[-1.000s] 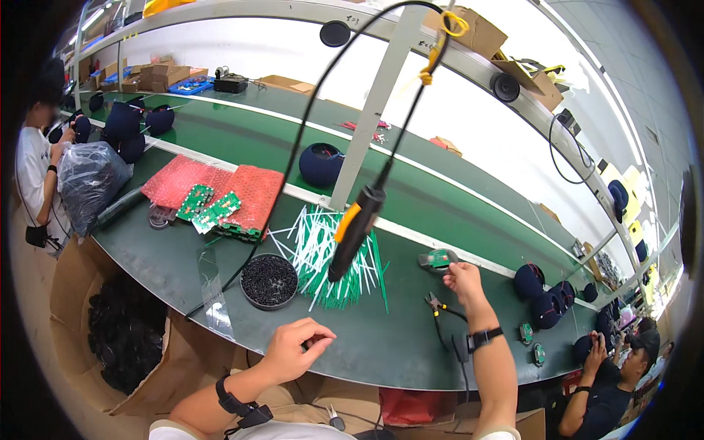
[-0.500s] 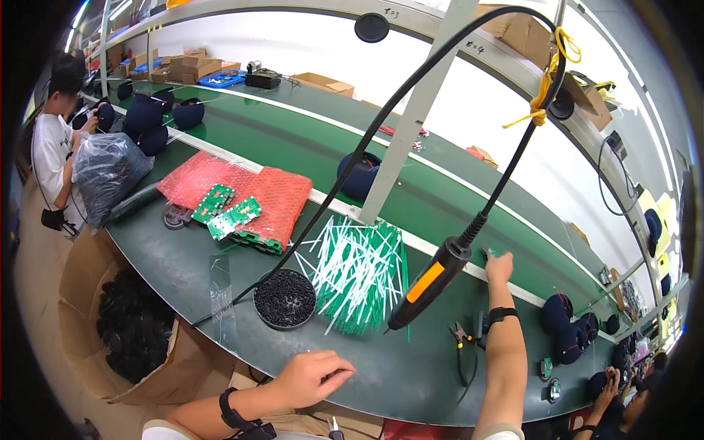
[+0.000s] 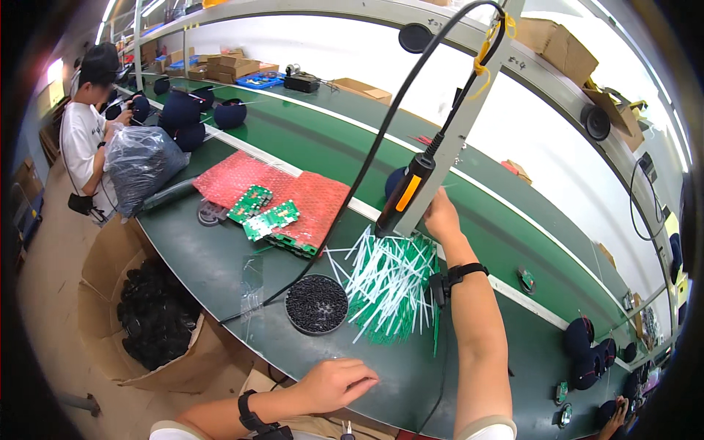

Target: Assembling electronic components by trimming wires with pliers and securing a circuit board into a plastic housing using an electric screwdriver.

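Note:
My left hand (image 3: 339,383) is closed above the table's near edge, thumb against curled fingers, with nothing visible in it. My right arm stretches far forward, and my right hand (image 3: 442,213) is at the slanted metal post (image 3: 458,139), which hides its fingertips. A dark-blue rounded shell (image 3: 394,181) shows partly behind the post, close to that hand. The hanging black electric screwdriver (image 3: 405,194) with an orange stripe is just left of the hand. Below lies a pile of white and green strips (image 3: 389,282). A small green circuit piece (image 3: 526,280) rests on the green belt.
A round dish of small black screws (image 3: 316,304) sits left of the strips. Behind it are green circuit boards (image 3: 271,219) on red bubble wrap (image 3: 323,202). A carton (image 3: 103,323) of black parts stands lower left. More dark-blue shells (image 3: 587,370) are at right; a person (image 3: 81,139) works far left.
My right hand has moved left from the belt's edge to the post, leaving the green circuit piece on the belt. My left hand keeps its pose. The view has shifted.

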Tool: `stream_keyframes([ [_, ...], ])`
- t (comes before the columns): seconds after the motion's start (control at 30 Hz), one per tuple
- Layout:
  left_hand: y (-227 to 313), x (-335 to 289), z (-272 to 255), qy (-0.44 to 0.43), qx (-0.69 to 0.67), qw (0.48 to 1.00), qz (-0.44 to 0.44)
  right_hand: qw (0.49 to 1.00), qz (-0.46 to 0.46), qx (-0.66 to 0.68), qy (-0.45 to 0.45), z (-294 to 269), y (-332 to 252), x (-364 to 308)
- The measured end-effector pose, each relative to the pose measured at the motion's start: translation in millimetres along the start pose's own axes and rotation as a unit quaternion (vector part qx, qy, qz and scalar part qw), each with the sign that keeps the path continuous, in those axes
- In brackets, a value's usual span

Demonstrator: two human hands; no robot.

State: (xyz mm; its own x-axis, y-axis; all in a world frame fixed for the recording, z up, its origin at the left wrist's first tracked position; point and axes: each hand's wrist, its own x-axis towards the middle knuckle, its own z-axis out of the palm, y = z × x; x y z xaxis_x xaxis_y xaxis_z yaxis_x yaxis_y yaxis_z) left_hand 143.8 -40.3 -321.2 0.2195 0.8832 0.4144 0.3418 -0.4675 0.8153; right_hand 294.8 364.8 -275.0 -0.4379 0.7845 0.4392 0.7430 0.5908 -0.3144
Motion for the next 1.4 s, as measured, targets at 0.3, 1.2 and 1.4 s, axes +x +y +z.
stream_keyframes([
  [0.3, -3.6, -1.8, 1.4, 0.004, -0.007, 1.000, 0.027, 0.983, 0.093, -0.116, 0.106, -49.4, 16.9, -68.8],
  [1.2, 67.9, 8.3, -24.1, 0.091, 0.103, 0.980, 0.141, 0.972, 0.164, 0.059, 0.157, -170.9, -114.1, -370.1],
  [1.4, 93.4, 52.3, 19.9, -0.027, 0.144, 0.977, 0.153, 0.945, 0.169, -0.274, 0.062, -130.9, -33.8, -385.6],
])
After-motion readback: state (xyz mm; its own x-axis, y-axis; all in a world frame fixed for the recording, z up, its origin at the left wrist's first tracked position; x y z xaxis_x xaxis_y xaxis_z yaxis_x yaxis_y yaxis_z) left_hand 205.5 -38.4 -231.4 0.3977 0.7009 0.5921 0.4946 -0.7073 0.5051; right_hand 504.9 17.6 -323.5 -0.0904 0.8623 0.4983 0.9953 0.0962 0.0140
